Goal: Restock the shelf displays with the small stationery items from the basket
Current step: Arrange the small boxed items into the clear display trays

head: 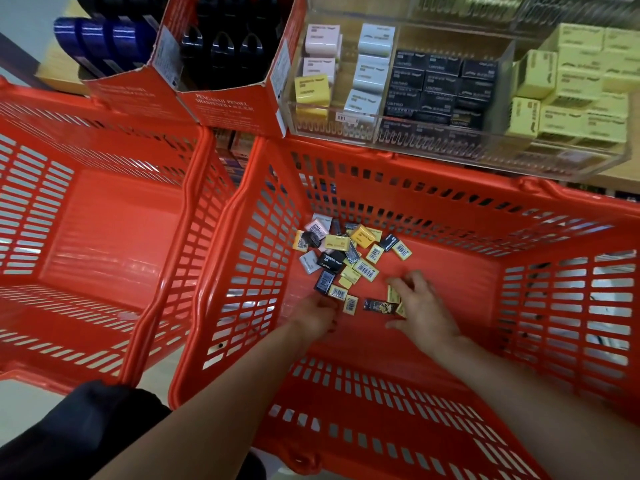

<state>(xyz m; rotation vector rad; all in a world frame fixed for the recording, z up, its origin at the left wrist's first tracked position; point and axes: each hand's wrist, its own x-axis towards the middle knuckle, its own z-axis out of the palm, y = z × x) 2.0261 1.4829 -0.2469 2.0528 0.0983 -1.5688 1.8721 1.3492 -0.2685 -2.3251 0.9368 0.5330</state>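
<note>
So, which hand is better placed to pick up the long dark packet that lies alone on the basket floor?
The right hand, probably. Its fingers already hold small yellow packets right beside the long dark packet; the left hand is nearer the main pile.

- A wooden shelf is running along the far side, carrying the displays.
- A clear acrylic organizer is sitting on it, holding small boxes.
- Left of this, two red cardboard boxes are standing on the shelf.
</note>
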